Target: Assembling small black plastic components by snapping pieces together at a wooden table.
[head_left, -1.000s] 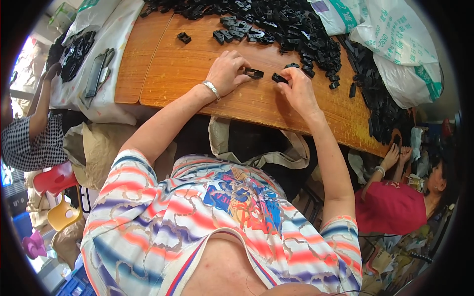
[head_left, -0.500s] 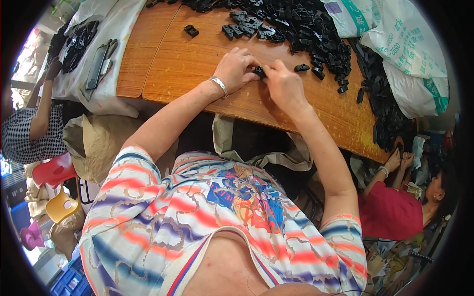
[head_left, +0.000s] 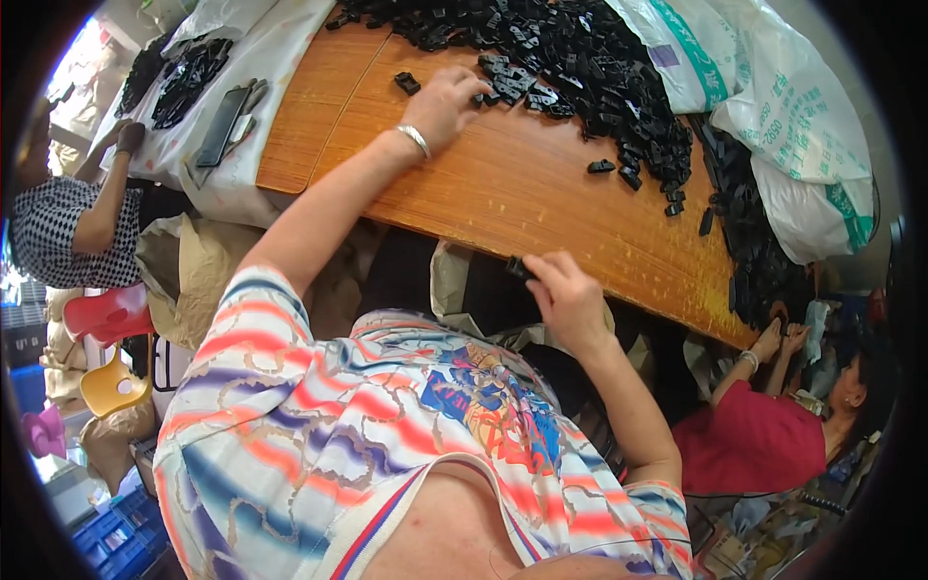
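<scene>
At the near edge of the heap of small black plastic parts (head_left: pixel 619 92), my left hand (head_left: pixel 443 111) bends its fingers down onto a black plastic part (head_left: pixel 478 100). The fingertips are partly hidden there. A silver bracelet is on that wrist. My right hand (head_left: pixel 572 298) is off the table's front edge, above an open beige sack (head_left: pixel 449 282). Between its thumb and fingers it pinches a black plastic part (head_left: pixel 519 268). One loose black part (head_left: pixel 407 83) lies left of my left hand, and another (head_left: pixel 600 166) lies right of it on the wooden table (head_left: pixel 474 184).
White printed sacks (head_left: pixel 797 126) stand at the back right beside more black parts. On the left, a cloth-covered table holds a phone-like dark device (head_left: pixel 221 128). One person in a checked top (head_left: pixel 72 227) sits left; another in a red top (head_left: pixel 759 440) works right.
My hands were together over the table at a black part. Now the left is up at the heap, and the right has dropped past the front edge with a black part.
</scene>
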{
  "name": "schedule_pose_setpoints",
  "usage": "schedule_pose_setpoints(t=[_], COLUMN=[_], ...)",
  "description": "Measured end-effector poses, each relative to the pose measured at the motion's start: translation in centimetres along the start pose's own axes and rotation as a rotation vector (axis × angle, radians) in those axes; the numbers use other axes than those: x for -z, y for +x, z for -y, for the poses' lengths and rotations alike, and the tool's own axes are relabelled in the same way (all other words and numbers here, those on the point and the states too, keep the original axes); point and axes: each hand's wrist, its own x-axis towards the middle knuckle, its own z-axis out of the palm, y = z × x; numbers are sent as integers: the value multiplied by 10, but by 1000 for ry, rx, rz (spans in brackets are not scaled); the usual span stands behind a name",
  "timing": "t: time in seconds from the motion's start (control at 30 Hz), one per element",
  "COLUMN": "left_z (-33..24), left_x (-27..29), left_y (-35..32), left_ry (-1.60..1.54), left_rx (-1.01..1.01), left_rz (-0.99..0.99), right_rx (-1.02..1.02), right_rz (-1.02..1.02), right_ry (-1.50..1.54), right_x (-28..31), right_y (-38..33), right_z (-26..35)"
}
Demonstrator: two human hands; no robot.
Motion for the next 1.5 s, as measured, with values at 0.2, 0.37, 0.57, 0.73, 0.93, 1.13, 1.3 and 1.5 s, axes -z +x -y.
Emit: schedule_pose_setpoints(t=[0.2,0.37,0.57,0.73,0.93,1.13,1.3,1.5], left_z=[30,-14,-61,-63,-58,-57,-63,-65], left_x=[-14,-17,-33,-25,-24,-25,-30,-23], left_y=[15,0,-14,-26,-33,-31,-27,-34], left_ry=[54,-6,-91,-280,-182,-233,-228,-274], left_rx=[40,-17,-17,33,-27,-36,16,94], left_rz=[104,134,223,182,183,196,221,218], right_rx=[12,-101,-144,-347,-320,-293,-385,-326], right_rz=[33,-217,-210,14,-58,-56,36,-66], right_ry=[43,-164,-427,-179,-224,-224,23,-90], right_x=[1,25,20,22,16,21,18,14], right_y=[-7,46,94,98,86,79,80,79], right_z=[-10,-68,-124,-141,-110,-103,-116,-93])
